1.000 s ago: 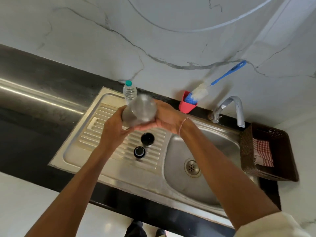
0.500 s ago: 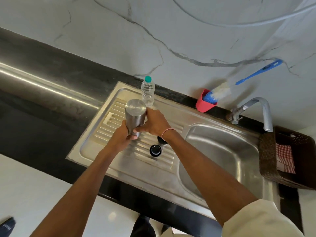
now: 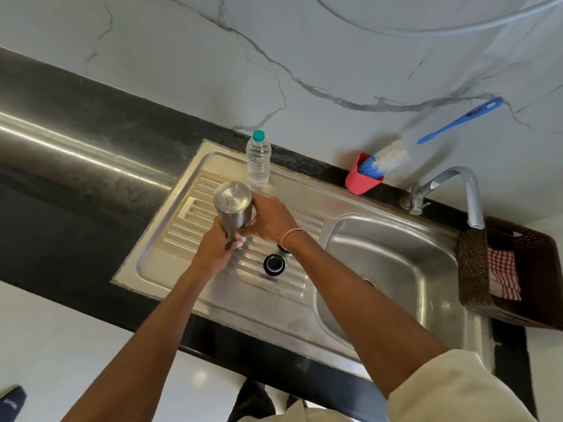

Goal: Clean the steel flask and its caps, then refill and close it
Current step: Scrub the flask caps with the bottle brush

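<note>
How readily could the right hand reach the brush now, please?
Probably yes: the right hand grips the flask and must let go first, but nothing stands between it and the brush, whose handle sticks free of the red holder.

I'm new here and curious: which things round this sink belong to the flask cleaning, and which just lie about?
Likely for the job: steel flask held in left hand and right hand; black cap on the drainboard; water bottle; bottle brush; tap.
Lying about: brown basket; checked cloth inside it.
</note>
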A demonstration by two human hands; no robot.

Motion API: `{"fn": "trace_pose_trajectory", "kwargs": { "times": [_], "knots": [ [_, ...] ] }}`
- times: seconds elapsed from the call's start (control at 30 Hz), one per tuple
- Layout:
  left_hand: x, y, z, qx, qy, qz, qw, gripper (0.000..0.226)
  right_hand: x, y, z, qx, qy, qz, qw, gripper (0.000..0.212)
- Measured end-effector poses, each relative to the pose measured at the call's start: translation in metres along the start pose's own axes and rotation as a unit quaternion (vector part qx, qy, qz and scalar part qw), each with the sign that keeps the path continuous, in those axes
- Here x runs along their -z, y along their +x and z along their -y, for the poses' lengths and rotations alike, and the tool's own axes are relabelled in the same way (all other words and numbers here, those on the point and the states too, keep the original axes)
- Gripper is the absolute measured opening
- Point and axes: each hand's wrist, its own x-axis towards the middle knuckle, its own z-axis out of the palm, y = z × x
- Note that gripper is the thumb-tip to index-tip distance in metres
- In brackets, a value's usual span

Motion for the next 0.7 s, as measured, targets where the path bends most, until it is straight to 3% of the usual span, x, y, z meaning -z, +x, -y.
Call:
{"fn": "trace_pose_trajectory", "kwargs": {
  "times": [0.13, 0.2, 0.3, 0.37, 0.4, 0.47, 0.57, 0.7],
  "knots": [
    [-0.006, -0.013, -0.002, 0.036, -0.077, -0.016, 0.996, 0.077, 0.001, -0.002, -0.005, 0.005, 0.001, 0.008, 1.0, 0.083],
    [-0.016, -0.029, -0.002, 0.057, -0.063, -0.091, 0.992, 0.085, 0.005, -0.005, -0.01, 0.008, 0.007, 0.024, 1.0, 0.086],
    [-0.037, -0.071, -0.02, 0.097, -0.021, -0.212, 0.972, 0.051, 0.02, -0.013, -0.025, 0.0, -0.001, 0.029, 1.0, 0.077],
    [-0.054, -0.091, -0.032, 0.017, 0.023, -0.171, 0.985, 0.026, 0.036, -0.022, -0.039, -0.004, -0.01, 0.022, 1.0, 0.06],
    [-0.061, -0.095, -0.036, -0.034, 0.069, -0.136, 0.988, 0.025, 0.046, -0.027, -0.046, -0.007, -0.019, 0.017, 1.0, 0.052],
    [-0.075, -0.091, -0.04, -0.092, 0.15, -0.092, 0.98, 0.045, 0.064, -0.036, -0.059, -0.015, -0.039, 0.006, 0.999, 0.043],
    [-0.087, -0.077, -0.048, -0.099, 0.228, -0.074, 0.966, 0.061, 0.096, -0.049, -0.07, -0.016, -0.09, -0.018, 0.996, 0.036],
    [-0.095, -0.067, -0.047, -0.062, 0.228, -0.043, 0.971, 0.043, 0.158, -0.061, -0.081, 0.017, -0.217, -0.069, 0.973, 0.032]
  ]
}}
